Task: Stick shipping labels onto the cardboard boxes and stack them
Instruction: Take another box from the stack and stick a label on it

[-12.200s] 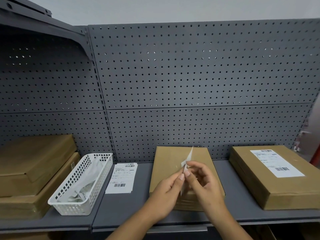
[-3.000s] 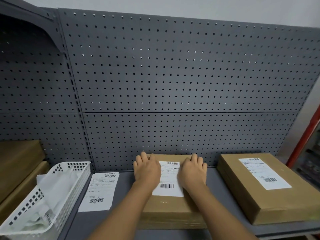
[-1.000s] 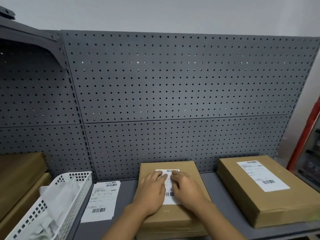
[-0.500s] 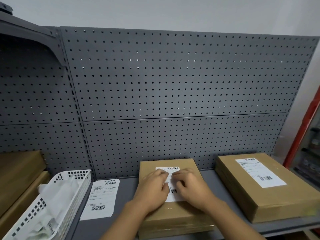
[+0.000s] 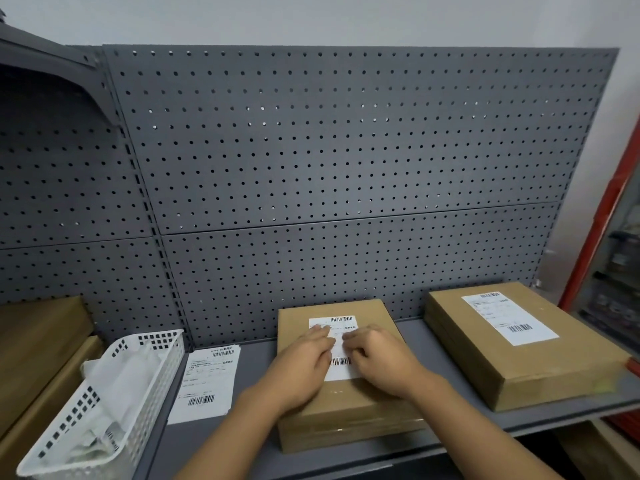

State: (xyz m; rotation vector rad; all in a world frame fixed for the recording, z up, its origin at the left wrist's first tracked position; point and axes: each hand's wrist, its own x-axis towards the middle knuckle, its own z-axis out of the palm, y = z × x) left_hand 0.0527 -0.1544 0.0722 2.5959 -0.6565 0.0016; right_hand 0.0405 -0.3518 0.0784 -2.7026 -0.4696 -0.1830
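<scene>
From my remote seat I look down on a grey shelf [image 5: 252,362] backed by pegboard [image 5: 346,168]. The box [image 5: 375,311] being worked on lies flat in the middle of the shelf, its far end close to the pegboard, and a white label [image 5: 339,372] sits lengthwise on its top face with one barcode at the far end and another nearer me. Both hands are palm down on that label. The left hand [image 5: 304,368] covers its left side and the right hand [image 5: 377,365] its right side, fingertips almost meeting over the middle of the print. Neither grip is clamped on anything: the fingers lie fairly flat and pressed to the paper, though the right ones bend slightly at the knuckles. To the right, apart from the middle box, a second box [image 5: 540,362] lies at an angle, with its own label [image 5: 507,318] stuck on top. To the left of the middle box, loose labels [image 5: 207,379] lie flat on the shelf, just beside a white basket [image 5: 162,362] holding crumpled white paper [image 5: 117,382]. At the far left, two plain boxes [image 5: 38,341] are stacked one on the other, with no label that I can see from here.
</scene>
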